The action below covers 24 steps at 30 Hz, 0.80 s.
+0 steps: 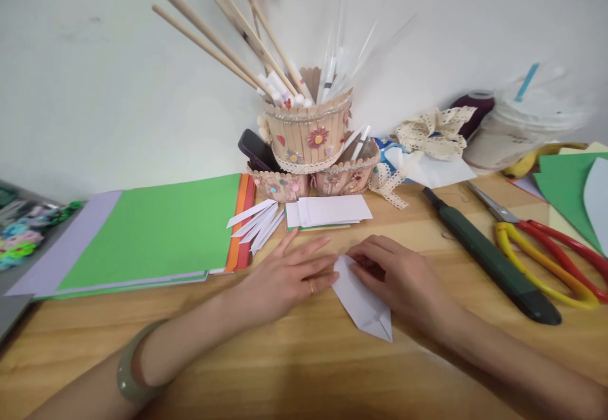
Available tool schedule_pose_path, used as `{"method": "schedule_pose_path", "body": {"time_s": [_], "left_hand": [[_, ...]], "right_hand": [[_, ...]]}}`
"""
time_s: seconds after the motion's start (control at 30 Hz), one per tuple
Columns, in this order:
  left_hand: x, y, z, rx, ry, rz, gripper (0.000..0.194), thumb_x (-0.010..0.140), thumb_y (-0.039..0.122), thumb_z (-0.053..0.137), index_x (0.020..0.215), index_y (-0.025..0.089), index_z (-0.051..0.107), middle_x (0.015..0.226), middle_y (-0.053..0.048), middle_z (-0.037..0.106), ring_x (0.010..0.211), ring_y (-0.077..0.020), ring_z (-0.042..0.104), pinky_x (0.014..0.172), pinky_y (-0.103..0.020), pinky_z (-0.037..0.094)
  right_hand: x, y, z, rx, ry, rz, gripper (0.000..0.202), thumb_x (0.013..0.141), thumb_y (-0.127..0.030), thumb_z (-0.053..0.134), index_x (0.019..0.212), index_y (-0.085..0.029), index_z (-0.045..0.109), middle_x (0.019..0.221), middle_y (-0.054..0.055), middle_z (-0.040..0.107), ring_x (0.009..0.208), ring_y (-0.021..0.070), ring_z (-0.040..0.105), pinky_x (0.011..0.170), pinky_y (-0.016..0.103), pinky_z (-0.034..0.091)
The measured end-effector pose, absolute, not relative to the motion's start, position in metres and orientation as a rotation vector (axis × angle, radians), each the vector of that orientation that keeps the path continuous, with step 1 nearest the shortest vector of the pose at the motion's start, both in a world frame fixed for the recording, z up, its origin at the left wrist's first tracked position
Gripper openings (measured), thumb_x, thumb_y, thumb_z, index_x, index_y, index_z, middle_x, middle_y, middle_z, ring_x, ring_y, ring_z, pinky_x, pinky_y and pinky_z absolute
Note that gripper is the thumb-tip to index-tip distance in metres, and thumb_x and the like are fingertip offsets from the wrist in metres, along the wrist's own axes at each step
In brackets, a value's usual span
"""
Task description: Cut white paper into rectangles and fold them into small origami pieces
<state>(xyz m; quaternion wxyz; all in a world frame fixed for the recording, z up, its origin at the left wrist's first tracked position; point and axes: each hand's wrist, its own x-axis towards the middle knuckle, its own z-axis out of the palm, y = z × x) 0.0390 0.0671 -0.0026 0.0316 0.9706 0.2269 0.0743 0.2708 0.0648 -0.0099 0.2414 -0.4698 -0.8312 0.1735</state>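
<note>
A small folded piece of white paper (360, 296) lies on the wooden table between my hands, its near end creased into a triangular flap. My right hand (396, 274) has its fingers curled in a pinch at the paper's upper right edge. My left hand (285, 274) is spread out, two of its fingertips touching the paper's upper left edge. Just beyond the hands lie a stack of white paper strips (332, 210) with green beneath, and several narrow folded white strips (259, 222) fanned out beside it.
Coloured paper sheets (156, 236) lie at the left. On the right are a dark green cutter-like tool (489, 255) and scissors (536, 242) with red and yellow handles. Decorated wooden holders (308, 132) with sticks and pens stand by the wall, near lace ribbon (432, 132).
</note>
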Motion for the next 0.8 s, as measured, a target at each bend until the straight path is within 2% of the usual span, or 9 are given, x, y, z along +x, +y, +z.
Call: {"method": "schedule_pose_path", "body": {"time_s": [0.13,0.23,0.47,0.7,0.8], "left_hand": [[0.040,0.065,-0.001,3.038,0.716,0.219,0.040,0.090,0.008,0.043,0.128,0.019,0.045,0.142,-0.006,0.038,0.137,-0.0273,0.015,0.106,-0.063,0.011],[0.041,0.064,-0.001,3.071,0.709,0.216,0.039,0.091,0.009,0.041,0.129,0.017,0.044,0.139,-0.005,0.043,0.137,-0.0257,0.018,0.107,-0.062,0.006],[0.042,0.061,0.001,3.126,0.719,0.181,0.036,0.093,0.010,0.037,0.129,0.015,0.044,0.138,-0.005,0.043,0.137,-0.0239,0.016,0.109,-0.059,-0.002],[0.042,0.063,0.001,3.141,0.691,0.161,0.038,0.093,0.011,0.038,0.131,0.016,0.041,0.141,-0.001,0.039,0.138,-0.0186,-0.004,0.110,-0.053,-0.009],[0.042,0.063,0.002,3.129,0.683,0.115,0.038,0.094,0.012,0.036,0.132,0.016,0.039,0.142,0.000,0.038,0.138,-0.0167,-0.008,0.110,-0.051,-0.011]], "right_hand": [[0.274,0.063,-0.012,-1.136,-2.382,0.222,0.016,0.087,-0.014,0.047,0.086,-0.017,0.062,0.081,0.005,0.060,0.076,0.0174,0.056,0.061,0.028,0.045],[0.277,0.061,-0.013,-1.023,-2.502,0.071,0.015,0.087,-0.013,0.047,0.089,-0.016,0.062,0.081,0.006,0.058,0.075,0.0186,0.053,0.059,0.028,0.043],[0.279,0.060,-0.004,-0.840,-2.666,-0.033,0.022,0.090,-0.012,0.039,0.090,-0.010,0.061,0.081,0.009,0.058,0.074,0.0207,0.049,0.059,0.032,0.046],[0.276,0.058,0.001,-0.748,-2.690,-0.106,0.030,0.091,-0.009,0.033,0.090,-0.005,0.062,0.079,0.011,0.058,0.072,0.0207,0.050,0.059,0.033,0.048],[0.275,0.058,0.001,-0.725,-2.690,-0.133,0.030,0.091,-0.008,0.032,0.089,-0.004,0.062,0.077,0.011,0.058,0.072,0.0207,0.050,0.059,0.033,0.049]]}}
